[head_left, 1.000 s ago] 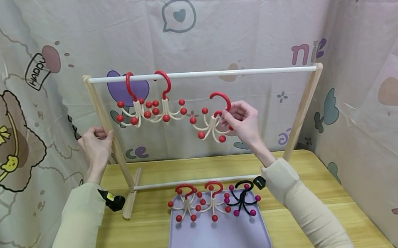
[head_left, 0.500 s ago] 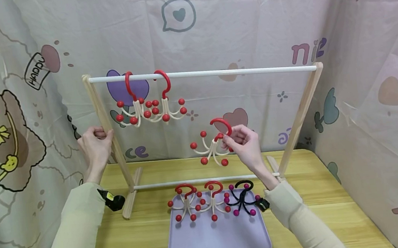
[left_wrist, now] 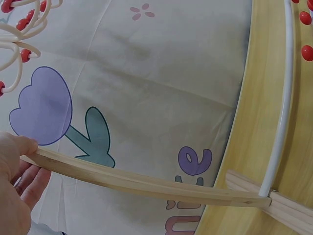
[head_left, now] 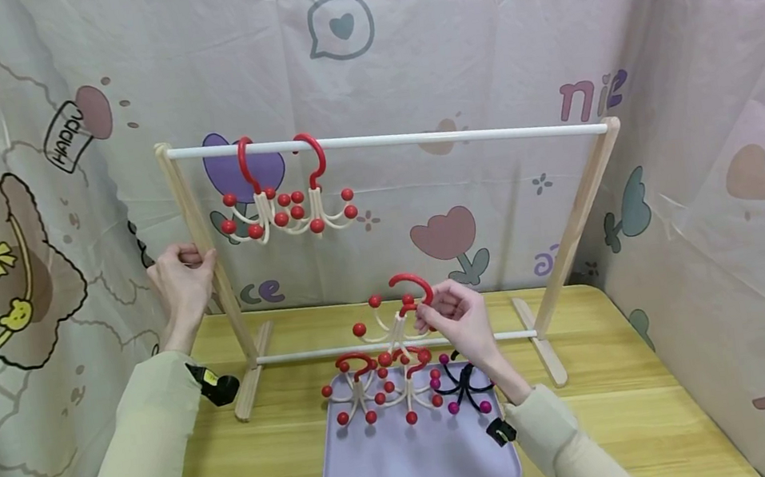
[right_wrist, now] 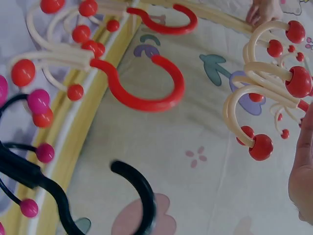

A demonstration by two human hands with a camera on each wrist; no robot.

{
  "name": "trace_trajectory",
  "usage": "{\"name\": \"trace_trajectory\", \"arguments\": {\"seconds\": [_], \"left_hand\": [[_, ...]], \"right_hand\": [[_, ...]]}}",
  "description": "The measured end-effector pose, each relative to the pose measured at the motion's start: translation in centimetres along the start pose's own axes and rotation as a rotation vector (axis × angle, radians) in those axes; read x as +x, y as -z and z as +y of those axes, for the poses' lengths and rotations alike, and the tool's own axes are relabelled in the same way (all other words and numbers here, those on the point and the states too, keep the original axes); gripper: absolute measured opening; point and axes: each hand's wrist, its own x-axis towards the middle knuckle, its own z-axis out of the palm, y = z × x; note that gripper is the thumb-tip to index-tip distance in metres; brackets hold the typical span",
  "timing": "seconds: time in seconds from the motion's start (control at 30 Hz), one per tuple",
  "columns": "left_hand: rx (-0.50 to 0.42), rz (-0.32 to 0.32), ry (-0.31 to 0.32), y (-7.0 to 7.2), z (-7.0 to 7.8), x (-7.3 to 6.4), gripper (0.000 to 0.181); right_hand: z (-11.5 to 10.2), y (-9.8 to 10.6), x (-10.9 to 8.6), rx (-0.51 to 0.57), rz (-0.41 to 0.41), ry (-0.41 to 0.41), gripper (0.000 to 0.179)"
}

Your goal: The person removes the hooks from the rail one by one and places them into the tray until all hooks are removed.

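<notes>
My left hand (head_left: 183, 287) grips the left wooden post (head_left: 190, 207) of a rack; in the left wrist view the thumb lies on one side of that post (left_wrist: 122, 178) and the fingers on the other. Between thumb and fingers, my right hand (head_left: 465, 323) pinches a hook hanger (head_left: 405, 276) by its red hook, its cream arms tipped with red balls. This hanger appears tilted, in front of the lower bar and above the tray. In the right wrist view its arms (right_wrist: 259, 73) show beside my right hand (right_wrist: 302, 183).
Two like hangers (head_left: 262, 210) (head_left: 316, 203) hang from the white top bar (head_left: 456, 136). On the lilac tray (head_left: 420, 467) lie two red-hooked hangers (head_left: 358, 393) (head_left: 410, 404) and a black one (head_left: 465, 387) with magenta balls. A lower bar (head_left: 497, 336) crosses behind the tray. Patterned cloth surrounds the wooden table (head_left: 636, 398).
My right hand has come down from below the top bar with the hanger, drifting slightly left, to just above the tray's hangers. My left hand stays on the post.
</notes>
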Motion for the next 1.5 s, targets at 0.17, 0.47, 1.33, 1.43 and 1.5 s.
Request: {"name": "trace_trajectory", "arguments": {"seconds": [0.17, 0.47, 1.33, 1.43, 1.5], "left_hand": [[0.012, -0.011, 0.006, 0.0, 0.0, 0.0, 0.027], [0.004, 0.012, -0.007, 0.0, -0.1, 0.0, 0.028], [-0.024, 0.014, -0.023, 0.0, 0.0, -0.1, 0.027], [-0.023, 0.017, -0.023, 0.0, 0.1, -0.1, 0.027], [-0.023, 0.021, -0.027, 0.0, 0.1, -0.2, 0.026]], "right_hand": [[0.6, -0.7, -1.1, 0.004, -0.055, -0.014, 0.018], [2.0, -2.5, -2.8, 0.02, -0.222, 0.015, 0.013], [5.9, -4.6, -5.7, 0.013, -0.577, -0.189, 0.011], [6.3, -4.8, -5.9, -0.002, -0.583, -0.201, 0.012], [6.4, -4.9, -6.0, -0.014, -0.583, -0.232, 0.012]]}}
